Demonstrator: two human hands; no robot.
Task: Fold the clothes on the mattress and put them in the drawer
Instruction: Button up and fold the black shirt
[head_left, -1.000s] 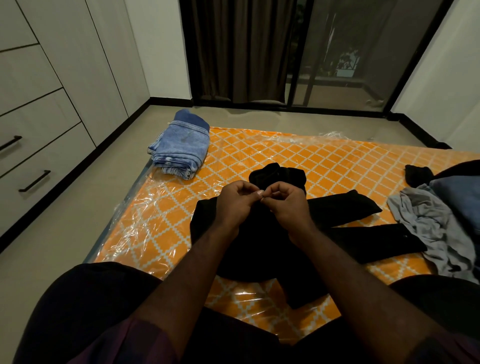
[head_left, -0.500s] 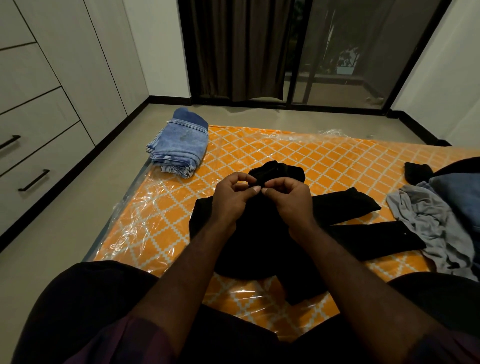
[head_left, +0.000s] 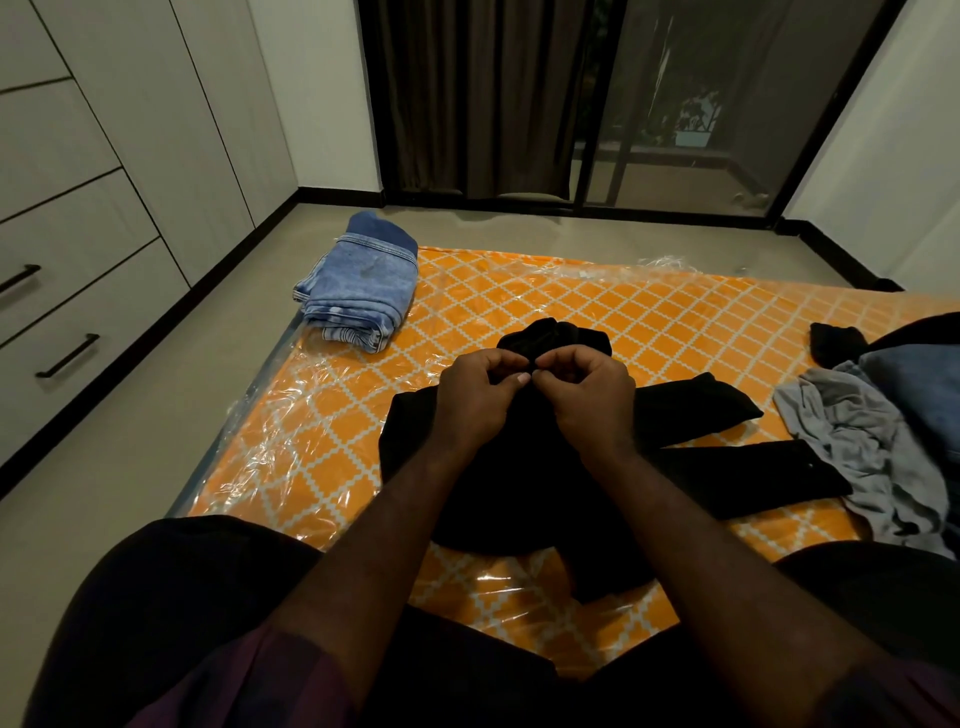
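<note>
Judging the risks from the left edge of the frame across: the drawers (head_left: 78, 291) are all closed, so nothing can go away until one is pulled out; the folded jeans (head_left: 363, 296) sit right at the upper-left corner of the mattress (head_left: 649, 317), and the plastic wrap under them looks slick, so a careless tug or knock could slide them onto the floor; the black garment (head_left: 519, 499) in the middle lies rumpled, its long parts splayed toward the right, one end just beside the grey garment (head_left: 862, 447); lifting it in a hurry could drag that grey piece along or tangle the two; in this dim light black cloth hides its own seams, so I might fold it crooked; my hold is only a small pinch, which could slip.

Both forearms reach up from the bottom of the frame and converge at the centre; my left hand (head_left: 475, 397) has its fingers curled, thumb and forefinger pinching a bit of the black cloth; my right hand (head_left: 595, 400), just beside it with fingertips meeting, pinches the same spot, knuckles up; what exactly sits between them I cannot tell.
</note>
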